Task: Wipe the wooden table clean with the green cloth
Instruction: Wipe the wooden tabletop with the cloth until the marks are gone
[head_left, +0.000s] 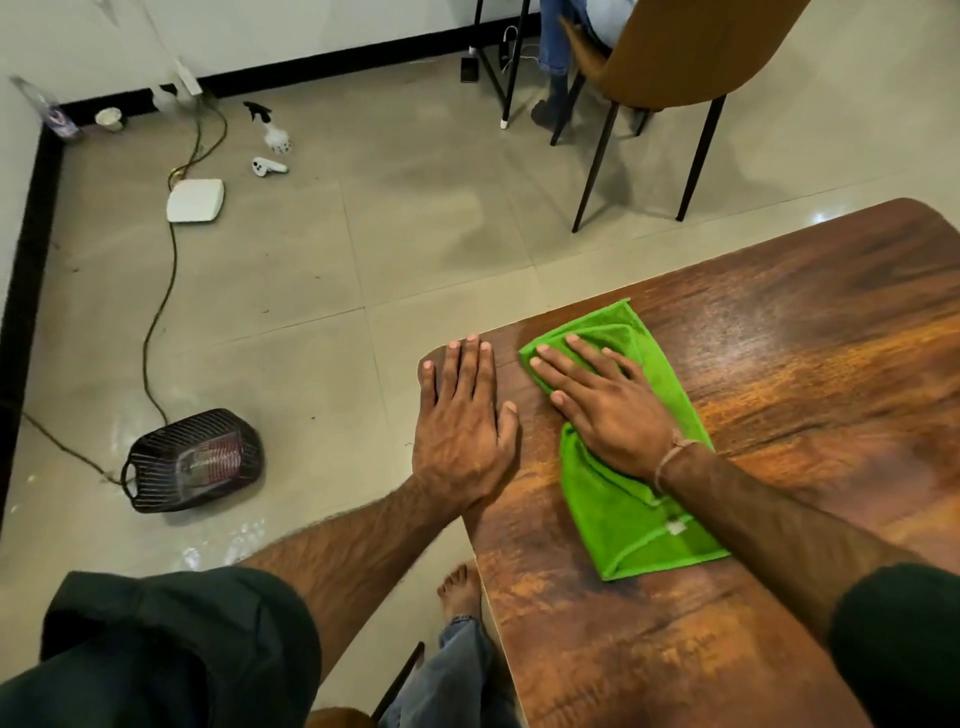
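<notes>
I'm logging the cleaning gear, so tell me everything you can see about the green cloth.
The green cloth is bright lime and looks like soft microfibre, with a stitched hem and a small white tag near its close end. It lies folded and flat near the corner of the wooden table. The right hand presses on it with straight, spread fingers.

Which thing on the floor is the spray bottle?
On the floor left of the table, find the flat white box. Just beyond it lies a white controller. The spray bottle is behind that, clear-bodied with a black trigger.
</notes>
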